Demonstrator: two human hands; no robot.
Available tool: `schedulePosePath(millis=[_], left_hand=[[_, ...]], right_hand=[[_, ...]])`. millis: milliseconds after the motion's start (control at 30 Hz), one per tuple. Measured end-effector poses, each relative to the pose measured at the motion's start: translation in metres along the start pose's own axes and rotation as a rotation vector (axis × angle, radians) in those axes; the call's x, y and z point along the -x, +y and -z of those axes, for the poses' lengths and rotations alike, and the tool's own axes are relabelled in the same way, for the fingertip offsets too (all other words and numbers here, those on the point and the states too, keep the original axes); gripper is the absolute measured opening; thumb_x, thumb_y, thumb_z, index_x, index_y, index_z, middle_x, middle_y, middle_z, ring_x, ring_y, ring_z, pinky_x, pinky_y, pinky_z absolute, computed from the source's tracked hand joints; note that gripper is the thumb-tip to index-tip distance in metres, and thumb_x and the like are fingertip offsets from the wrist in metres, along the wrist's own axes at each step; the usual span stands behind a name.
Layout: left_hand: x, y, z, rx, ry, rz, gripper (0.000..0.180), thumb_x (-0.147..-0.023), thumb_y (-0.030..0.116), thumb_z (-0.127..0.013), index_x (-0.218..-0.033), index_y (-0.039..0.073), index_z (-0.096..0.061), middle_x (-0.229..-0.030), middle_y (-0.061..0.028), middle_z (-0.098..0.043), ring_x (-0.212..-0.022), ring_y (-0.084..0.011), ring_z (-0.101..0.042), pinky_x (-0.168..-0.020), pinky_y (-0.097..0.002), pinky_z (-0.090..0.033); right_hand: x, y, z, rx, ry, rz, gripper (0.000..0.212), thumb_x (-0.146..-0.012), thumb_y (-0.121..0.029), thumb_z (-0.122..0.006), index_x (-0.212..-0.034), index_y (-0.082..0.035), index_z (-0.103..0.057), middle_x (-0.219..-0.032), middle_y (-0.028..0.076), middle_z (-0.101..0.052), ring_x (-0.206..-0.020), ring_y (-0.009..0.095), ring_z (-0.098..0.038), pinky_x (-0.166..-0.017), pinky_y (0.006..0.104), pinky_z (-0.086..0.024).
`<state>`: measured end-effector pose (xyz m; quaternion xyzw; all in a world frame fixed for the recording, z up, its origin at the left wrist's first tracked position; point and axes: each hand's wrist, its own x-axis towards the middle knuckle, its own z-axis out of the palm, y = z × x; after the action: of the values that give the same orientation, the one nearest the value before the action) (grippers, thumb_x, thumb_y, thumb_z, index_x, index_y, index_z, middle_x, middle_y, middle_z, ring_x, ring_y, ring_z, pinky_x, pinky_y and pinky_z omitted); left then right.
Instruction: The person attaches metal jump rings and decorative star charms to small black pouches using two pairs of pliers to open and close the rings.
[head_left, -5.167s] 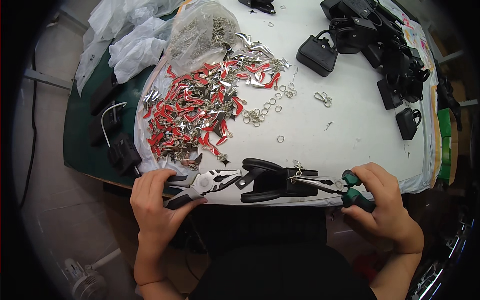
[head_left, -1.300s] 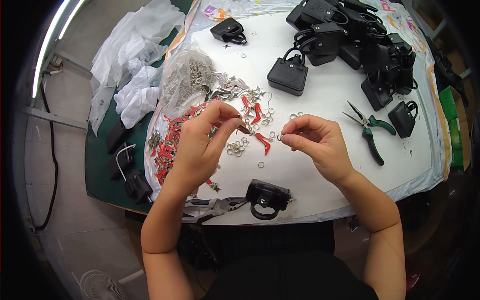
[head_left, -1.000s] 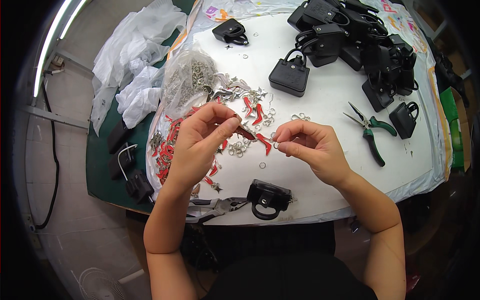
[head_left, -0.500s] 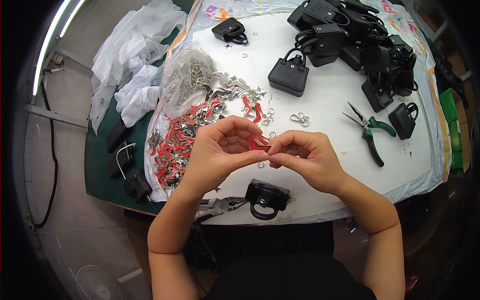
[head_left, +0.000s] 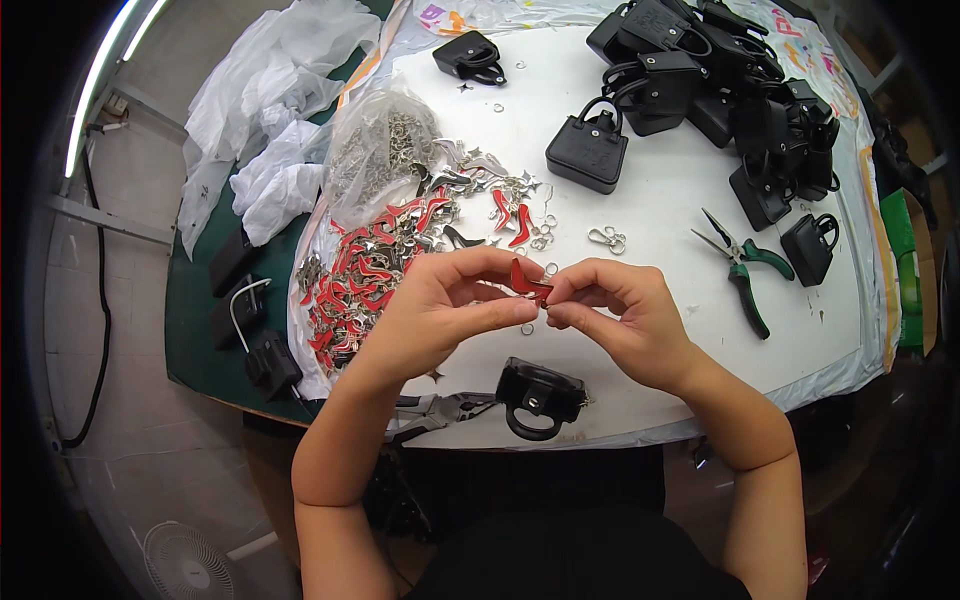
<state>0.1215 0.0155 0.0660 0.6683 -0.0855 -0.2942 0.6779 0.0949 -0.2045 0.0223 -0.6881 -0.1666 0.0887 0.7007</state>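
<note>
Right above the near edge of the white counter [head_left: 650, 200], the left hand [head_left: 440, 310] and the right hand [head_left: 625, 320] meet fingertip to fingertip, both pinched narrow on one small red high-heel shoe charm [head_left: 527, 281] held between them. Whether a ring is also in the pinch cannot be told. The landmark for the rest is the small black mini handbag [head_left: 540, 395] lying just below the hands at the counter's near edge. Just left of that handbag lie silver pliers [head_left: 440, 410], partly under the left forearm. Up and to the left of it spreads a pile of red shoe charms [head_left: 365, 275], and beyond the pile sits a clear bag of silver metal clasps [head_left: 385, 150]. Above the handbag, past the hands, a few loose silver rings [head_left: 543, 240] and a silver lobster clasp [head_left: 607, 238] rest on the white surface. Farther up stands an upright black mini handbag [head_left: 588, 152], and a heap of more black mini handbags [head_left: 730, 80] fills the far right corner. To the right of the landmark handbag lie green-handled pliers [head_left: 745, 268], well apart from the right hand. Far to the upper left, off the white sheet, lie crumpled white plastic bags [head_left: 270, 110].
</note>
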Motion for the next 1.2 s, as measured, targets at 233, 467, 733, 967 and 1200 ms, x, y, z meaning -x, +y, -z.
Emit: schedulePosePath(millis=[233, 467, 733, 967, 1200], left_hand=[[-0.002, -0.012, -0.007, 0.128, 0.164, -0.25, 0.012, -0.102, 0.01, -0.052, -0.104, -0.001, -0.057, -0.102, -0.0192, -0.07, -0.096, -0.0238, -0.07, -0.087, -0.039, -0.058], [0.002, -0.011, -0.01, 0.194, 0.137, -0.219, 0.012, -0.104, 0.011, -0.047, -0.107, 0.001, -0.051, -0.101, -0.0227, -0.07, -0.093, -0.0284, -0.072, -0.084, -0.0407, -0.059], [0.01, -0.011, -0.013, 0.136, 0.105, -0.291, 0.011, -0.102, 0.006, -0.054, -0.108, -0.003, -0.055, -0.1, -0.0137, -0.07, -0.096, -0.0188, -0.069, -0.09, -0.0329, -0.055], [0.024, -0.021, -0.01, 0.118, 0.126, -0.331, 0.012, -0.1, 0.003, -0.056, -0.109, -0.004, -0.056, -0.103, -0.0166, -0.07, -0.098, -0.021, -0.069, -0.09, -0.0323, -0.052], [0.039, -0.03, -0.019, 0.204, 0.209, -0.241, 0.009, -0.098, 0.003, -0.057, -0.104, -0.003, -0.057, -0.104, -0.0197, -0.07, -0.103, -0.0315, -0.069, -0.095, -0.0447, -0.054]], right_hand=[[-0.001, -0.006, 0.011, -0.415, -0.116, -0.193, 0.012, -0.097, -0.005, -0.062, -0.105, 0.003, -0.063, -0.099, 0.011, -0.07, -0.088, 0.016, -0.069, -0.08, 0.0286, -0.057], [-0.001, -0.009, 0.013, -0.501, -0.136, -0.196, 0.012, -0.096, -0.006, -0.063, -0.104, 0.003, -0.062, -0.098, 0.011, -0.07, -0.085, 0.015, -0.068, -0.078, 0.0271, -0.056], [-0.002, -0.01, 0.014, -0.388, -0.113, -0.267, 0.013, -0.095, -0.007, -0.066, -0.104, 0.002, -0.063, -0.092, 0.01, -0.071, -0.076, 0.011, -0.066, -0.069, 0.0245, -0.054], [0.001, -0.01, 0.009, -0.437, -0.059, -0.177, 0.013, -0.096, -0.01, -0.066, -0.102, 0.001, -0.062, -0.091, 0.008, -0.071, -0.079, 0.01, -0.064, -0.073, 0.0247, -0.053], [0.001, 0.0, 0.002, -0.286, -0.03, -0.01, 0.009, -0.094, -0.009, -0.068, -0.1, -0.005, -0.064, -0.108, 0.004, -0.061, -0.102, 0.013, -0.057, -0.093, 0.0303, -0.045]])
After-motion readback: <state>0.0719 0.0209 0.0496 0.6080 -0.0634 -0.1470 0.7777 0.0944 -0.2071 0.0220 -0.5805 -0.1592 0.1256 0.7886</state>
